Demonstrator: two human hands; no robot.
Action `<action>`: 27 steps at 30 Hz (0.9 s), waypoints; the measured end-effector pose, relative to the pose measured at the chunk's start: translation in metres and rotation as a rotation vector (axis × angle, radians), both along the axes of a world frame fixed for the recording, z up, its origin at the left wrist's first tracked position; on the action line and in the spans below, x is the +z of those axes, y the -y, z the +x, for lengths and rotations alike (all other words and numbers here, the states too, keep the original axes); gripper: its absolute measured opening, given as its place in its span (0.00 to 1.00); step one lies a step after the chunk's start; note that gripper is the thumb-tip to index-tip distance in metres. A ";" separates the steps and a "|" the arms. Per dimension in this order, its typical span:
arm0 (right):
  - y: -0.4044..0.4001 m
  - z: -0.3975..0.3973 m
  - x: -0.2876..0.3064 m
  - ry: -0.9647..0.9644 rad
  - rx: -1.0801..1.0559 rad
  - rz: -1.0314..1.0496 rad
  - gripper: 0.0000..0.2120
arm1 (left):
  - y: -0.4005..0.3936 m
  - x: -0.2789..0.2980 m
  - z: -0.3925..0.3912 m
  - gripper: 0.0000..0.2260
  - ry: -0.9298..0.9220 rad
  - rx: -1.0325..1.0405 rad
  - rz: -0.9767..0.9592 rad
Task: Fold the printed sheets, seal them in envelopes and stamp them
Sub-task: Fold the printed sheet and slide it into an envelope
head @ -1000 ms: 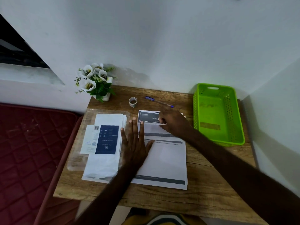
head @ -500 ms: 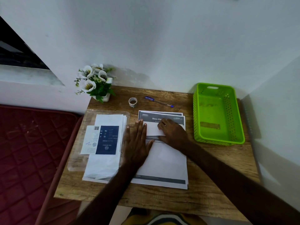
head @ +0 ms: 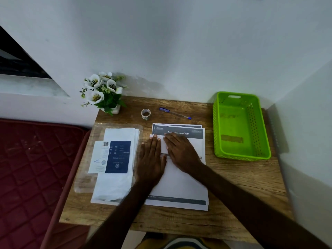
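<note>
On the printed sheets (head: 179, 186), left hand (head: 150, 162) and right hand (head: 181, 151) press flat (fingers straight, no grip).

This looks like a bedroom corner at home: a small wooden table (head: 233, 177) pushed against plain white walls (head: 179, 42), a maroon quilted mattress (head: 32, 168) just beside it on the left, and a pot of white artificial flowers (head: 102, 92) at the table's back corner.
</note>
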State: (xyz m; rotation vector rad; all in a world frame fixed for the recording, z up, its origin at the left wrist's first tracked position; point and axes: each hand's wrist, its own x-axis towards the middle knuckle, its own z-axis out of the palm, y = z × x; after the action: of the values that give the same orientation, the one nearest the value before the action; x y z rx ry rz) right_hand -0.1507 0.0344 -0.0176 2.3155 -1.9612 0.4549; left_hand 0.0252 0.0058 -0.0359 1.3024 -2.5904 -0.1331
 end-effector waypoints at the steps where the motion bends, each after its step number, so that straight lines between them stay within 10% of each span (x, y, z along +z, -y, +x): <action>1: 0.000 0.004 -0.002 -0.008 0.008 0.048 0.23 | 0.000 0.001 0.000 0.28 0.003 0.001 -0.001; 27: -0.067 -0.032 -0.017 0.053 -0.386 0.274 0.36 | 0.000 0.002 -0.002 0.29 -0.006 0.008 0.059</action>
State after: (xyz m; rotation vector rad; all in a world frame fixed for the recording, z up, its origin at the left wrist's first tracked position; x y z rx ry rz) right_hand -0.1822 0.1015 -0.0346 1.9920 -2.5598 0.2282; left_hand 0.0233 0.0060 -0.0336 1.3304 -2.5949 -0.2134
